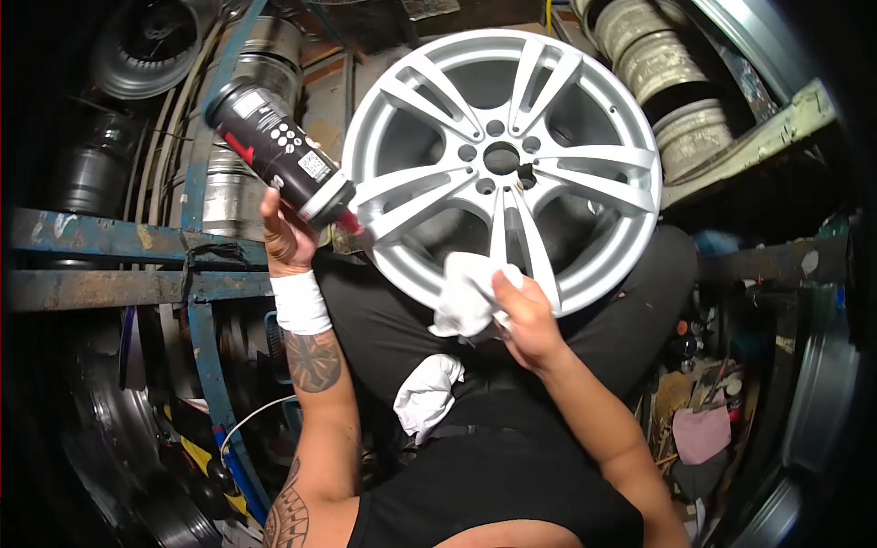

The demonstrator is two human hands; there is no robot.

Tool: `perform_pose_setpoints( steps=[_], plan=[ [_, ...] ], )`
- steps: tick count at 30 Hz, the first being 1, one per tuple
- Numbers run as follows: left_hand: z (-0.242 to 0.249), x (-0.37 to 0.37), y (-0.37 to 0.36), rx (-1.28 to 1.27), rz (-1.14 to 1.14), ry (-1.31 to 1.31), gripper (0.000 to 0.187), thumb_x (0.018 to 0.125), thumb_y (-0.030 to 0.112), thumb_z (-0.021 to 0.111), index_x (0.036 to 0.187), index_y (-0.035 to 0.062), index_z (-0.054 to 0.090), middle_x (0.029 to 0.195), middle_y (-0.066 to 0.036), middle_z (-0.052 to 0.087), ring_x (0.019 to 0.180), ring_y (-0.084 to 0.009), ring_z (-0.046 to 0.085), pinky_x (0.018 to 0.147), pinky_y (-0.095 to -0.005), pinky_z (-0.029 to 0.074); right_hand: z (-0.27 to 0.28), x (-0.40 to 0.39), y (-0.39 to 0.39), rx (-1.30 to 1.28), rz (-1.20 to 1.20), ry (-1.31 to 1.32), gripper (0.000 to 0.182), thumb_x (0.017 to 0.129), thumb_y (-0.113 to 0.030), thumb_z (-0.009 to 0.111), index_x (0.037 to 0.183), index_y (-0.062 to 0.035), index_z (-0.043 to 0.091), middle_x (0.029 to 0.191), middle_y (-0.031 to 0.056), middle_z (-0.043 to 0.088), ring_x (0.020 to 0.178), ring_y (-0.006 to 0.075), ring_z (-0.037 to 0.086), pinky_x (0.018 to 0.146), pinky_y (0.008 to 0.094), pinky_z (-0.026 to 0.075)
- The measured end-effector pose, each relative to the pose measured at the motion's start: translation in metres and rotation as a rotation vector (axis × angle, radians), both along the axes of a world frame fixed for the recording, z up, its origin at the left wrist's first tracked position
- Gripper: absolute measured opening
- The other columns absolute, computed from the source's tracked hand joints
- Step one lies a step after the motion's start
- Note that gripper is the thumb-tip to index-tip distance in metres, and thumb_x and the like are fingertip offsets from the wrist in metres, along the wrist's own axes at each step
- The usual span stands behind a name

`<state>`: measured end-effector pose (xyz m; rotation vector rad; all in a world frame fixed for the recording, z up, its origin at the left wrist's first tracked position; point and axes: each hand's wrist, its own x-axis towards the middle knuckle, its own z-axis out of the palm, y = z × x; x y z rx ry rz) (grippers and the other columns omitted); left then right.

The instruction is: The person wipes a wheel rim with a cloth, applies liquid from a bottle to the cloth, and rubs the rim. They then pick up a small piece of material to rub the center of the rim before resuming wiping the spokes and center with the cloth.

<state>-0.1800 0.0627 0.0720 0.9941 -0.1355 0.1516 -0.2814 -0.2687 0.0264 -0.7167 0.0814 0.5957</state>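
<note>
A silver alloy wheel rim [402, 208] with paired spokes lies face up in front of me, over my legs. My left hand [290, 237] is wrapped round the lower part of a black bottle [274, 151] with white print and a red mark. The bottle is tilted, its red nozzle [351, 222] pointing down beside the rim's left edge. In my right hand [525, 315] is a bunched white cloth [464, 294], at the near edge of the rim by the lower spokes. Another white cloth [427, 395] rests on my lap.
Blue metal frame bars [100, 239] run along the left. Stacked wheels stand on the left [265, 55] and upper right [658, 68]. A worn pale beam [758, 146] crosses at right. Clutter with a pink cloth [702, 433] lies at lower right.
</note>
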Motion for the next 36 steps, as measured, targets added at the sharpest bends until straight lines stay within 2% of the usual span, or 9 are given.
perform_pose_setpoints(
  steps=[2,5,11,12,17,20,24,26,36],
  plan=[
    [-0.009,0.003,-0.015,-0.302,-0.136,0.019,0.092,0.088,0.052,0.074,0.154,0.0022,0.033,0.139,-0.021,0.053,0.123,-0.0415,0.059,0.107,-0.056,0.05,-0.003,0.009,0.031,-0.176,-0.065,-0.154,0.039,0.11,-0.029,0.052,0.129,0.0033,0.064,0.11,0.0069,0.072,0.096,0.0098,0.066,0.083,0.0263,0.053],
    [-0.008,0.001,-0.061,-0.238,-0.008,-0.092,0.096,0.086,0.065,0.069,0.154,0.0074,0.033,0.129,-0.023,0.055,0.114,-0.0417,0.063,0.102,-0.0548,0.054,-0.019,0.024,0.058,-0.225,-0.027,-0.235,0.04,0.11,-0.036,0.052,0.108,0.0009,0.068,0.083,-0.0015,0.067,0.074,0.0033,0.057,0.064,0.0231,0.047],
    [-0.015,0.007,-0.074,-0.305,-0.07,-0.049,0.092,0.087,0.068,0.064,0.15,0.0066,0.037,0.117,-0.025,0.058,0.098,-0.0412,0.068,0.086,-0.0534,0.06,0.006,0.025,0.061,-0.612,-0.038,-0.478,0.044,0.108,-0.041,0.053,0.107,0.0013,0.066,0.074,0.0089,0.063,0.069,0.0139,0.058,0.065,0.0333,0.048],
    [-0.016,0.008,-0.073,-0.339,-0.076,-0.027,0.091,0.086,0.067,0.065,0.148,0.0047,0.04,0.116,-0.026,0.06,0.096,-0.0419,0.069,0.084,-0.0541,0.061,0.014,0.027,0.063,-0.651,-0.064,-0.538,0.043,0.109,-0.039,0.051,0.105,0.0019,0.064,0.076,0.0138,0.063,0.069,0.017,0.058,0.067,0.0353,0.048],
    [-0.021,0.015,-0.051,-0.363,-0.06,0.002,0.085,0.089,0.066,0.063,0.138,0.0004,0.045,0.111,-0.025,0.064,0.094,-0.0436,0.07,0.085,-0.0577,0.062,0.006,0.026,0.082,-0.512,-0.026,-0.417,0.042,0.11,-0.038,0.048,0.097,-0.0003,0.061,0.076,0.0054,0.059,0.07,0.0111,0.051,0.065,0.0323,0.045],
    [-0.026,0.015,-0.04,-0.433,-0.117,-0.001,0.085,0.088,0.068,0.064,0.135,-0.0012,0.047,0.109,-0.023,0.064,0.095,-0.0427,0.07,0.085,-0.0563,0.062,0.002,0.023,0.093,-0.373,0.022,-0.38,0.037,0.11,-0.038,0.046,0.104,-0.0054,0.062,0.085,-0.0047,0.056,0.074,0.0031,0.045,0.067,0.0208,0.039],
    [-0.021,0.009,-0.045,-0.342,0.02,-0.042,0.091,0.086,0.072,0.065,0.136,-0.0023,0.047,0.114,-0.024,0.065,0.097,-0.0395,0.071,0.087,-0.0545,0.063,-0.014,0.032,0.088,-0.243,0.004,-0.199,0.038,0.11,-0.038,0.05,0.111,-0.0033,0.066,0.088,-0.0017,0.064,0.075,0.004,0.056,0.067,0.0219,0.046],
    [-0.015,0.001,-0.047,-0.192,0.094,-0.061,0.097,0.084,0.073,0.068,0.138,-0.0036,0.045,0.118,-0.025,0.064,0.099,-0.0385,0.071,0.089,-0.0537,0.063,-0.017,0.032,0.075,-0.088,0.049,-0.045,0.039,0.109,-0.035,0.051,0.117,-0.0004,0.067,0.1,0.0063,0.073,0.088,0.0118,0.07,0.079,0.0278,0.057],
    [-0.027,-0.002,-0.039,-0.206,0.155,-0.017,0.095,0.086,0.071,0.066,0.141,-0.0037,0.043,0.125,-0.028,0.06,0.107,-0.0425,0.068,0.095,-0.0579,0.058,0.0,0.017,0.072,0.112,-0.017,0.128,0.044,0.111,-0.034,0.044,0.131,0.0015,0.061,0.118,0.0103,0.071,0.106,0.0155,0.069,0.096,0.0311,0.053]
  ],
)
